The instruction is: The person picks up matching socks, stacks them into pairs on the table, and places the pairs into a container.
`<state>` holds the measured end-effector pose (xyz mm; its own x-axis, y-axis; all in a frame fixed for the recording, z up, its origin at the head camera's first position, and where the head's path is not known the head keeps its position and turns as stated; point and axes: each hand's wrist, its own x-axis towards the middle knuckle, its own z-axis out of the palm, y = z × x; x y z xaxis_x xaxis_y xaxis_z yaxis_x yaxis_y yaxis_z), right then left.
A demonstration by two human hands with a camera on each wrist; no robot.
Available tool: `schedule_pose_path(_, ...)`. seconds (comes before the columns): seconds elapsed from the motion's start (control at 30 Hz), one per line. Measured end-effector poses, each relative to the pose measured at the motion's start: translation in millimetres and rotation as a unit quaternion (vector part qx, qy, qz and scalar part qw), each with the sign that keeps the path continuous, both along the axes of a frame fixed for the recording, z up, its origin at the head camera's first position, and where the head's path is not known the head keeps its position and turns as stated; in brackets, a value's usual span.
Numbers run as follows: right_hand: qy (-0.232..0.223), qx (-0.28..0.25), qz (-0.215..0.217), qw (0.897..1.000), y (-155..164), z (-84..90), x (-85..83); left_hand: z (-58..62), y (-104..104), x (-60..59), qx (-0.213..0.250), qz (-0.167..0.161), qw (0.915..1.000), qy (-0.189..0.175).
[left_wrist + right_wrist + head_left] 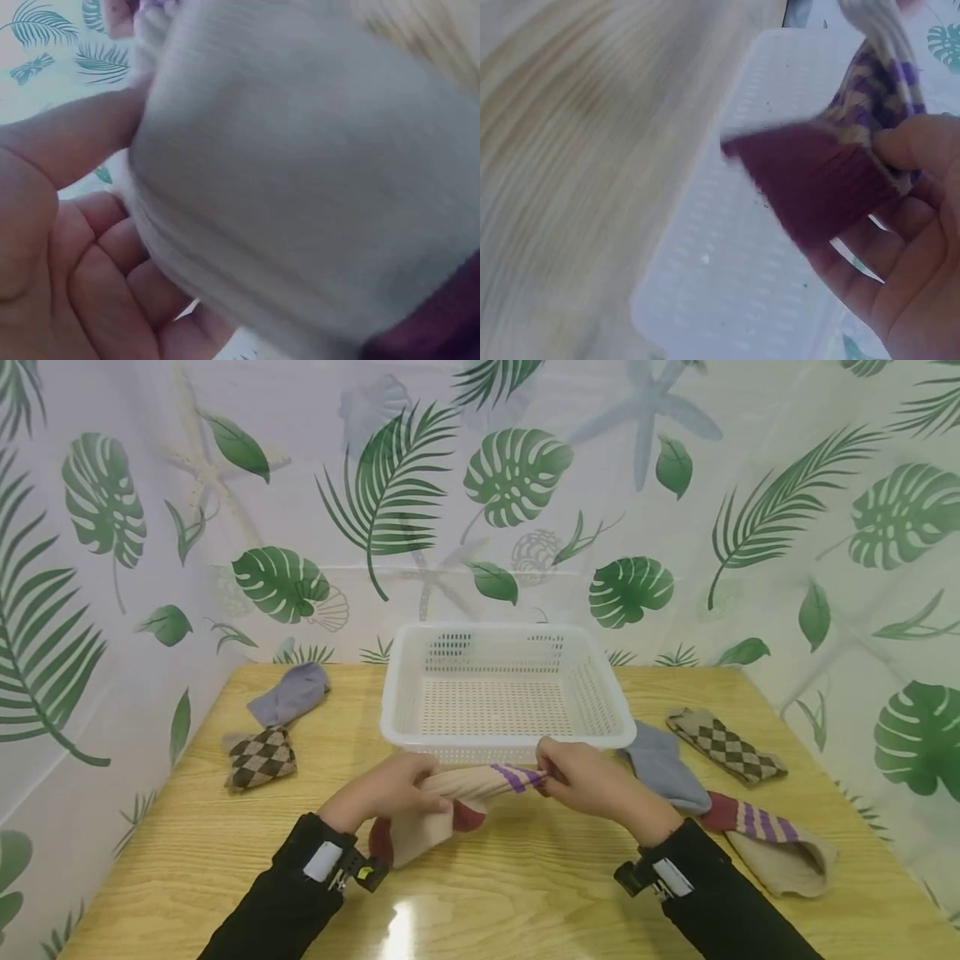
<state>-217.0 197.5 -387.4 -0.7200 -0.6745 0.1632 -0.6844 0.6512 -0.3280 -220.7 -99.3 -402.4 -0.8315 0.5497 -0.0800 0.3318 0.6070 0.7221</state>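
A beige sock [450, 802] with purple stripes and maroon toe and cuff is stretched between both hands, just above the wooden table [225, 860]. My left hand [390, 789] grips its foot end; the beige sock [300, 187] fills the left wrist view against my palm. My right hand [581, 777] pinches the striped cuff end; in the right wrist view the maroon cuff [810, 187] hangs from my fingers. Both hands sit right in front of the white perforated basket [506, 735], which holds nothing.
A matching striped sock [772, 843] and a grey sock [663, 764] lie at the right, with an argyle sock [723, 743] beyond. At the left lie another argyle sock [261, 758] and a grey sock [288, 693]. A leaf-print curtain surrounds the table.
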Motion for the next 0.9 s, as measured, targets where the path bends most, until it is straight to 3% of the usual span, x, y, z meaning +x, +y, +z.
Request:
schedule_pose_path(0.1,0.038,0.038,0.027,0.998,5,-3.8,5.2,-3.4,-3,-0.4,-0.009,0.003,1.0,-0.003)
schedule_pose_path(0.2,0.013,0.091,0.046,0.995,8,-10.6,9.4,-3.1,-5,1.7,-0.041,0.027,0.9988,-0.004)
schedule_pose_path(0.33,-0.045,0.136,-0.011,0.99,9,-18.2,10.6,3.2,-5,11.3,-0.1,0.07,0.9925,0.01)
schedule_pose_path(0.53,-0.014,0.168,-0.075,0.983,-2,-28.9,20.3,7.8,6,38.5,-0.179,0.031,0.983,0.024)
schedule_pose_path(0.63,-0.014,0.16,-0.12,0.98,-17,-32.1,30.6,1.6,14,46.8,-0.231,0.036,0.9717,0.034)
schedule_pose_path(0.8,-0.016,0.195,-0.204,0.959,-39,-38.0,35.3,-15.4,31,45.8,-0.306,0.115,0.944,0.049)
schedule_pose_path(0.9,-0.003,0.245,-0.219,0.945,-46,-40.8,35.5,-24.3,39,42.4,-0.315,0.12,0.9393,0.063)
